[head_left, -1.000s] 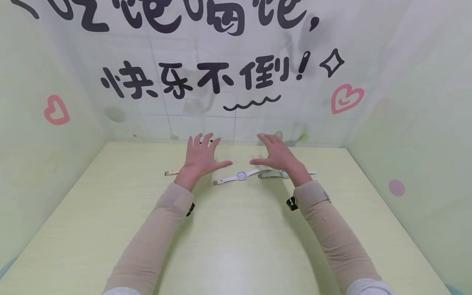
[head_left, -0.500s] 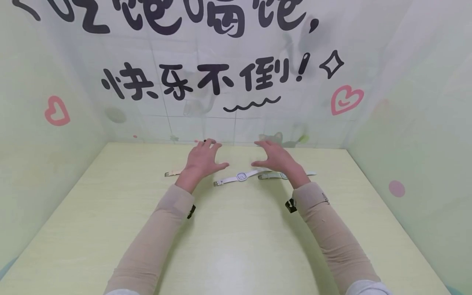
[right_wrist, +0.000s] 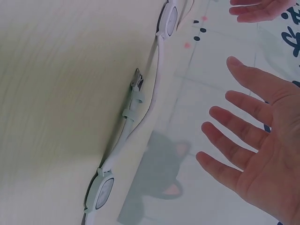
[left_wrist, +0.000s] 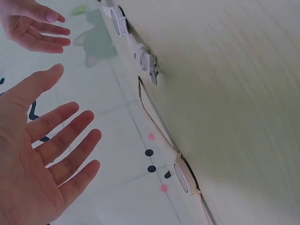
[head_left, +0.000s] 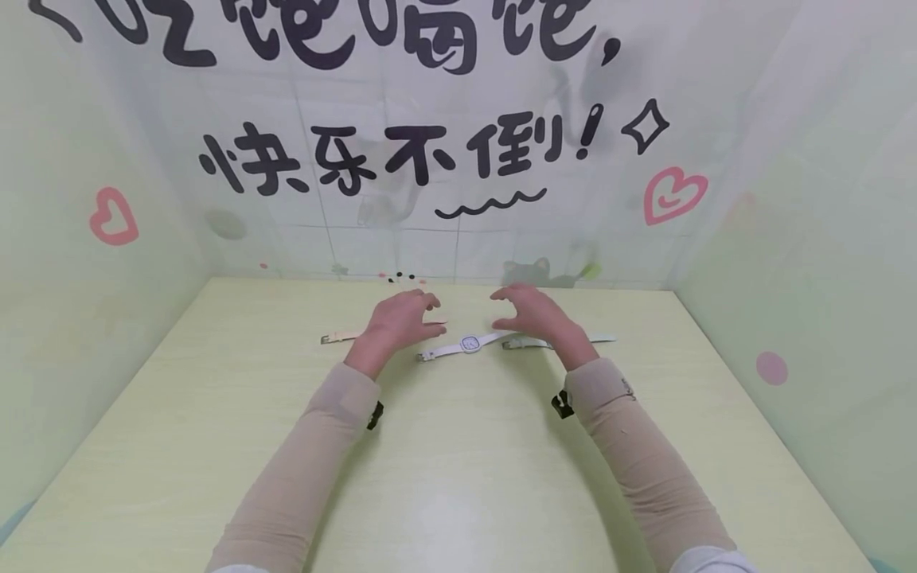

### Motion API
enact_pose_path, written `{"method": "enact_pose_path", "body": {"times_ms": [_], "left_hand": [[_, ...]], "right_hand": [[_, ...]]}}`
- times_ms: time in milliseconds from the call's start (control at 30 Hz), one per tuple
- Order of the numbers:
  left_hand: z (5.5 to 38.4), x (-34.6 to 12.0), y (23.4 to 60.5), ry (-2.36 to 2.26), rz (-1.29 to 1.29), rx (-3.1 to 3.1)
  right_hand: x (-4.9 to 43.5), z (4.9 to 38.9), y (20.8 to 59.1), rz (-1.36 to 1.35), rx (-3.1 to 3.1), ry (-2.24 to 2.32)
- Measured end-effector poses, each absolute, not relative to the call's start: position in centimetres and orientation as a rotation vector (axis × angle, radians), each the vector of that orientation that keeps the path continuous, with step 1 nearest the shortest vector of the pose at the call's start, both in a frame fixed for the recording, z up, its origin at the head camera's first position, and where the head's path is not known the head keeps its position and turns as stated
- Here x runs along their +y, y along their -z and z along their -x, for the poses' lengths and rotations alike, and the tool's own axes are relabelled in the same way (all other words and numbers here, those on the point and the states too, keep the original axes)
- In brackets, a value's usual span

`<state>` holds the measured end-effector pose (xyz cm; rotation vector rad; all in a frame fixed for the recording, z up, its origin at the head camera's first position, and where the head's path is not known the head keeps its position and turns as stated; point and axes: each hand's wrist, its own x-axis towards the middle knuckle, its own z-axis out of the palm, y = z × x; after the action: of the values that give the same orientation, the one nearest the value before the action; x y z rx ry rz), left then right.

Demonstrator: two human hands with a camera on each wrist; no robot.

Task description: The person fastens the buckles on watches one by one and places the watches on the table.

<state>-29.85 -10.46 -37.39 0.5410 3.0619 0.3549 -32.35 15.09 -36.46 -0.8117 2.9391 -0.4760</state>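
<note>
Left sleeve (head_left: 297, 469) and right sleeve (head_left: 652, 461): seen nearest, stretched forward over the pale tabletop (head_left: 451, 469).
Left hand (head_left: 398, 320): raised above the peach watch (left_wrist: 183, 174), fingers parted and gently bent; nothing is held.
Right hand (head_left: 537, 313): raised near the pale green watch (right_wrist: 100, 191), fingers likewise apart and curved; nothing is gripped.
Watch positions: the white watch (head_left: 470, 344) is laid between the other two, dial up, near the far edge; the peach one is set to its left, the green to its right. Whether the white and green straps touch cannot be told.
Likely handling: each is judged light, with a soft, bendable strap, perhaps smooth, and a stiff case; the dial is best spared knocks.
Best hold: the case is best pinched by its edges, or the strap close beside it; if only a strap tip is lifted, the case may be left dangling.
Back wall (head_left: 286, 248): seen farthest, printed with dark lettering (head_left: 421, 155) and a grey cat figure (right_wrist: 159, 164).
</note>
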Motion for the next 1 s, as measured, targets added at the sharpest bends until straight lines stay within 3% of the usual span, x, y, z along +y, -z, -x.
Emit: {"method": "enact_pose_path", "body": {"times_ms": [1000], "left_hand": [[29.8,-9.0,38.7,-0.384,-0.536,2.947]], "right_hand": [[14.7,32.7,38.5,0.794,2.896,0.452]]}}
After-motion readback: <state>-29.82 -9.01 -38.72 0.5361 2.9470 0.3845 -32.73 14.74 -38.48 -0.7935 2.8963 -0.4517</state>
